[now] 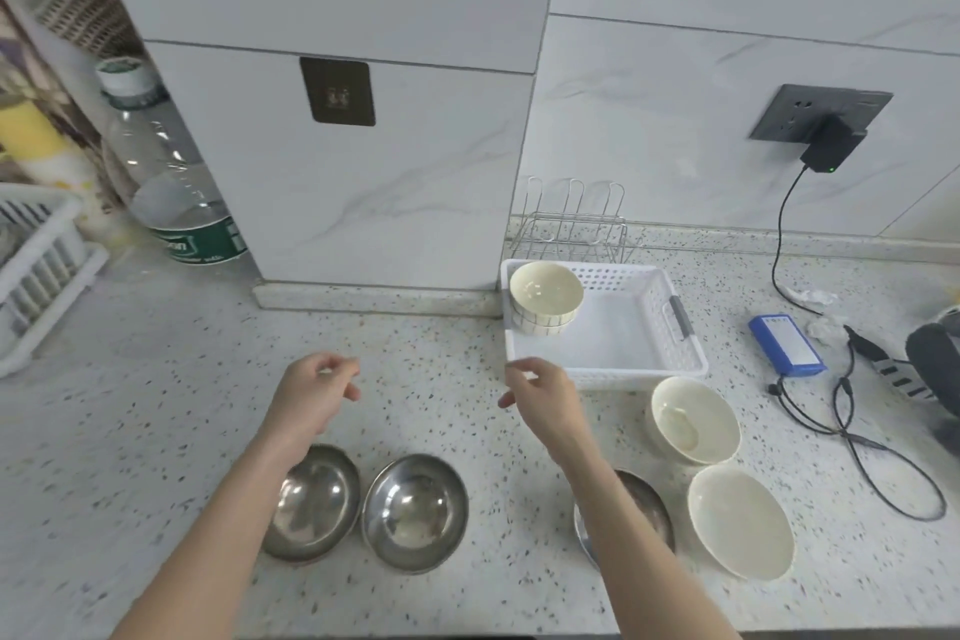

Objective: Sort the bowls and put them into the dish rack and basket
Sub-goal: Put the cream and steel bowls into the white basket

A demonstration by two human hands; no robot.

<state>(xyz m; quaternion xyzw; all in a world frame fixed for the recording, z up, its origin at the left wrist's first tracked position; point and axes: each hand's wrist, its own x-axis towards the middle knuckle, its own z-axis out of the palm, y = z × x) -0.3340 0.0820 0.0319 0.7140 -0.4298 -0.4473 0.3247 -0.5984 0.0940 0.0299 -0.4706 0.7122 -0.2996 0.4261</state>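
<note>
Your left hand (311, 392) and right hand (540, 392) hovered mid-frame, each grip loosely curled, empty. Two stacked bowls (545, 296) sat in basket (685, 353); steel bowls (413, 512) below on table (130, 457).

two stacked bowls (545, 296) sit in the basket (680, 359), wire rack (574, 224) behind it.

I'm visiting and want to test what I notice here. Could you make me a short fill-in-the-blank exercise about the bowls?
1. The white basket holds ____ stacked cream bowls.
2. On the counter near the person stand ____ steel bowls.
3. Right of the basket lies a ____ box with cables.
4. Both the left hand and right hand hold ____.

Missing words: two; three; blue; nothing
</note>
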